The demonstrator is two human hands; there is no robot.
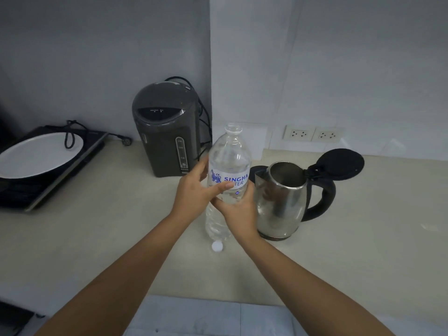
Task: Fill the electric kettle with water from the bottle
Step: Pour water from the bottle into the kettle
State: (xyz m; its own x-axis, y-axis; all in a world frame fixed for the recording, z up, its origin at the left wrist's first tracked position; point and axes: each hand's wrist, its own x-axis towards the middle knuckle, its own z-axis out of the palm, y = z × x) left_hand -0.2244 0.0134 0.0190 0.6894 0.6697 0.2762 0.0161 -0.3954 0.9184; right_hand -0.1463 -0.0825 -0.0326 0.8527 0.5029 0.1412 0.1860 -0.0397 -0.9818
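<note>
Both hands hold a clear water bottle (226, 180) upright near the middle of the counter (121, 238), its base resting on or just above the surface. The bottle is uncapped; its white cap (217, 246) lies on the counter just in front of it. The left hand (194, 192) wraps the label from the left, thumb across the front. The right hand (238, 209) cups the bottle lower, fingers curled behind it. Both forearms reach forward from the near edge. Just right of the bottle stands the steel electric kettle (281, 200), lid (339, 164) flipped open. To pour well, lift the bottle, bring its mouth over the kettle's opening, and tilt slowly with both hands steadying its soft sides.
</note>
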